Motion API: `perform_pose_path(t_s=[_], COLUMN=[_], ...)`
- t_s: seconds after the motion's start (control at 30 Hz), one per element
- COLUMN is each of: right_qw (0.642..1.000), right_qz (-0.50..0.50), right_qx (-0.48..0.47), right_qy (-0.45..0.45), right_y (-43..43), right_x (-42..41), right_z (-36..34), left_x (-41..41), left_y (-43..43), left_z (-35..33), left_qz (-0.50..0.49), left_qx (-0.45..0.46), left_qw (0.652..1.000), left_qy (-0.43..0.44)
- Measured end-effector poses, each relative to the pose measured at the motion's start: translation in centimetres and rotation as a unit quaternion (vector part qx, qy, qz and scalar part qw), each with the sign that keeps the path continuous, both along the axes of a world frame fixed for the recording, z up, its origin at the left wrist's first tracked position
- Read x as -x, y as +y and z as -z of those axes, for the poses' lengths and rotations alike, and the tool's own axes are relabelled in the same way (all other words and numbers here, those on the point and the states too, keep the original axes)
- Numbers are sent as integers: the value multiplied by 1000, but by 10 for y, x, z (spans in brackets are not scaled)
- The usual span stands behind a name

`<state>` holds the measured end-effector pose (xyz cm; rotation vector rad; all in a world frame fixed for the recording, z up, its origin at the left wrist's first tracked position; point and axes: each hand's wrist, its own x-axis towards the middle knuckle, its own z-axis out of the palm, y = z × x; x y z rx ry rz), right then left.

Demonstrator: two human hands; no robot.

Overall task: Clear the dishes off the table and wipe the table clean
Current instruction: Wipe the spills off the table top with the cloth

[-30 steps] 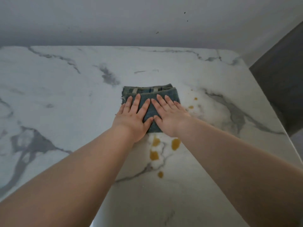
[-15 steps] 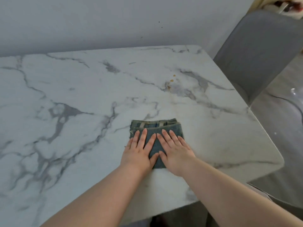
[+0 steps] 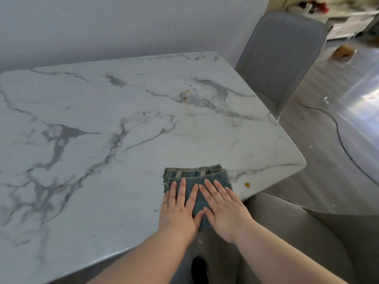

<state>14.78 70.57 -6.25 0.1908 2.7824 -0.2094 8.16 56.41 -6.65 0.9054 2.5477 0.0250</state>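
At the near right corner of the white marble table, close to its front edge, a folded cloth is laid flat. It is made of blue-grey terry fabric and is folded into several layers, whose edges are stacked along the far side. Pale stripes are seen across that far fold, and a few loose threads are frayed out at the left corner. The near end of the cloth is brought right to the table's edge, between the two wrists. The cloth is pressed down by the left hand and the right hand, which are placed side by side on top of it. Both hands are held flat, with the fingers straight and slightly spread, and nothing is gripped. The thumbs are set almost together over the middle of the cloth. An orange spot is left on the marble just beside the cloth's right side, near the edge. Smaller orange specks are scattered farther back on a grey vein. A grey chair is drawn up at the table's far right side.
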Motion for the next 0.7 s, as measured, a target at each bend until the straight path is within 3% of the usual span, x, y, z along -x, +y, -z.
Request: perform_pose_path(t_s=[0.3, 0.7], right_qw=[1000, 999], right_qz=[9, -36], right_qx=[1, -2], right_qy=[4, 19], right_y=[48, 155], right_x=[62, 281], right_z=[-2, 8], left_x=[63, 268], left_y=[46, 146], left_z=[8, 13], left_qz=[8, -51], left_qx=[-21, -5], left_qw=[999, 997], left_qy=[25, 63])
